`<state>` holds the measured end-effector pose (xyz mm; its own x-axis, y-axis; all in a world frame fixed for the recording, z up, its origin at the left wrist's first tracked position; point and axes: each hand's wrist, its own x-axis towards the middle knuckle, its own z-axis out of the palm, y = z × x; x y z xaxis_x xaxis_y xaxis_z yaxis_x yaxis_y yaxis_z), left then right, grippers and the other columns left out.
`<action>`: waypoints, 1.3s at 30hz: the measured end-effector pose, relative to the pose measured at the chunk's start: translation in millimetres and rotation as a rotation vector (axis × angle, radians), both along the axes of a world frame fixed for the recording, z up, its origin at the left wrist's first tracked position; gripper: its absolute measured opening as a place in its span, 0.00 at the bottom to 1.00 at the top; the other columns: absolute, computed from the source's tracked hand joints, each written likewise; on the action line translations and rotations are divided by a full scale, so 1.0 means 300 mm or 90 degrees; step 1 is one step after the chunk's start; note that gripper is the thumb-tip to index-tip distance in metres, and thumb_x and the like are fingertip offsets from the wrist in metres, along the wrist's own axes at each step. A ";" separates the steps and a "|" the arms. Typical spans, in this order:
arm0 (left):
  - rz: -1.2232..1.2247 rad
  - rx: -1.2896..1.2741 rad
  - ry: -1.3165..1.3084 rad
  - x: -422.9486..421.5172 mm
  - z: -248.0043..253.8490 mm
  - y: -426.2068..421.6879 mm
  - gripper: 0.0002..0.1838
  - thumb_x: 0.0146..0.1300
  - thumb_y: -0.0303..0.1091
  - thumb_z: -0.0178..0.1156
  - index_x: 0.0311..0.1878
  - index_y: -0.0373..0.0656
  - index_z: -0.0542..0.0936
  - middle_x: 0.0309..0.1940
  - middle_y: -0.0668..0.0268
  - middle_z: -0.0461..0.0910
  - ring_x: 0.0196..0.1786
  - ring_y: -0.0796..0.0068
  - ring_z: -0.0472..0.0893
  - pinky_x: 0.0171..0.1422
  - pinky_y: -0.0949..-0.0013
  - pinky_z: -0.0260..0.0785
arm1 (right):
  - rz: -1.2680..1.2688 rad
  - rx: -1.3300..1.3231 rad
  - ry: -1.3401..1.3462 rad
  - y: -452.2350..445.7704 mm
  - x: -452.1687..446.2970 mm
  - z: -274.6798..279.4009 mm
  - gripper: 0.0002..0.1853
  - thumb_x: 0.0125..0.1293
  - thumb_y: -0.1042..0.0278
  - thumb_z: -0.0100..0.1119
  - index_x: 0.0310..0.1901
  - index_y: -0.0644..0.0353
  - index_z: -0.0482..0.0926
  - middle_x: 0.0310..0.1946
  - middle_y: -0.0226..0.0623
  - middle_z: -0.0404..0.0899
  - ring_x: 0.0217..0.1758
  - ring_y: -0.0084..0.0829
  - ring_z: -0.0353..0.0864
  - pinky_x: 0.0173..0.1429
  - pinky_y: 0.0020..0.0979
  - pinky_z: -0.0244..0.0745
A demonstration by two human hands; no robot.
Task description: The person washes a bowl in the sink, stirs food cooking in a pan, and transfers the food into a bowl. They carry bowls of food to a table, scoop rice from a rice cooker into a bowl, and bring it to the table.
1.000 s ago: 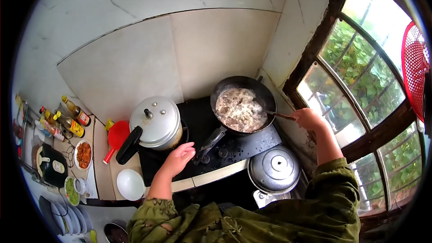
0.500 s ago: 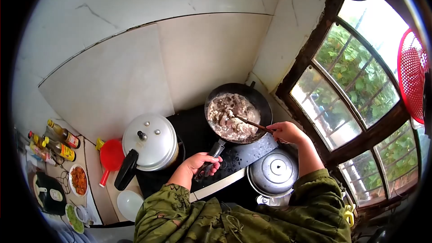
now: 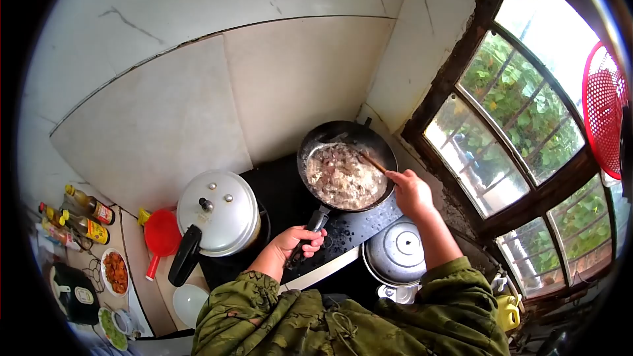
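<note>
My left hand (image 3: 298, 245) is wrapped round the black handle of a dark wok (image 3: 390, 151) on the stovetop. Pale, chopped, meat-like pieces (image 3: 343, 175) in cloudy liquid fill much of the wok. Over its right rim, my right hand (image 3: 412, 192) is closed on brown wooden chopsticks (image 3: 374, 162), held close together. Their tips reach into the wok at the right rear edge of the food. A silver pressure cooker (image 3: 217, 214) with a black handle stands left of the wok. Below my right forearm sits a lidded metal pot (image 3: 395, 250).
To the left are a red plastic ladle (image 3: 162, 232), a white bowl (image 3: 190, 304), a plate of reddish food (image 3: 115, 273) and several sauce bottles (image 3: 87, 225). A barred window (image 3: 514, 112) borders the right side, with a red basket (image 3: 603, 112) hanging there. Tiled wall rises behind the stove.
My right hand has shifted slightly up, and the chopstick tips have moved from the middle of the food to its right rear edge. My left hand keeps its grip on the wok handle.
</note>
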<state>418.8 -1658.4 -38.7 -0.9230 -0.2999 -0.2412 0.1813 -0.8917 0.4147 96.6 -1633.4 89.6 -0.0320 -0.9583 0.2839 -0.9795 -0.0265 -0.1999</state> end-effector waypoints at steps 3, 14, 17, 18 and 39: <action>0.010 0.031 0.003 -0.001 0.002 0.008 0.10 0.67 0.29 0.55 0.49 0.37 0.73 0.27 0.69 0.69 0.19 0.85 0.65 0.24 0.77 0.60 | 0.015 0.003 -0.016 0.020 0.041 -0.067 0.18 0.63 0.74 0.52 0.52 0.47 0.82 0.36 0.42 0.76 0.37 0.46 0.80 0.41 0.42 0.77; 0.017 0.020 -0.010 0.000 0.011 0.014 0.11 0.67 0.29 0.55 0.50 0.37 0.73 0.27 0.70 0.70 0.19 0.86 0.65 0.24 0.78 0.60 | 0.038 0.122 -0.042 0.172 -0.083 -0.028 0.22 0.57 0.79 0.51 0.51 0.46 0.84 0.37 0.41 0.77 0.40 0.46 0.81 0.47 0.41 0.77; 0.024 0.015 -0.026 0.001 0.012 0.014 0.13 0.65 0.28 0.57 0.51 0.36 0.72 0.27 0.68 0.71 0.19 0.84 0.65 0.25 0.77 0.59 | 0.047 0.147 -0.018 0.212 -0.127 0.046 0.23 0.54 0.80 0.50 0.49 0.46 0.85 0.36 0.43 0.79 0.41 0.46 0.81 0.47 0.40 0.78; 0.019 -0.005 -0.015 0.002 -0.006 0.009 0.15 0.66 0.31 0.57 0.53 0.36 0.72 0.28 0.68 0.72 0.20 0.83 0.67 0.26 0.76 0.61 | 0.046 0.135 -0.011 0.226 -0.141 0.081 0.23 0.54 0.80 0.50 0.48 0.47 0.85 0.35 0.43 0.79 0.40 0.46 0.81 0.47 0.40 0.78; 0.231 0.013 -0.156 0.284 -0.131 0.396 0.29 0.73 0.59 0.42 0.65 0.46 0.67 0.52 0.54 0.77 0.49 0.61 0.81 0.52 0.59 0.75 | 0.177 0.172 -0.100 0.270 -0.184 0.166 0.19 0.51 0.77 0.60 0.47 0.53 0.85 0.35 0.44 0.82 0.43 0.46 0.82 0.50 0.39 0.77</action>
<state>503.9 -1539.7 -78.0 -0.6734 -0.5866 -0.4500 0.3823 -0.7972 0.4672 41.4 -1552.3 139.3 0.2164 -0.9757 0.0333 -0.8995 -0.2125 -0.3818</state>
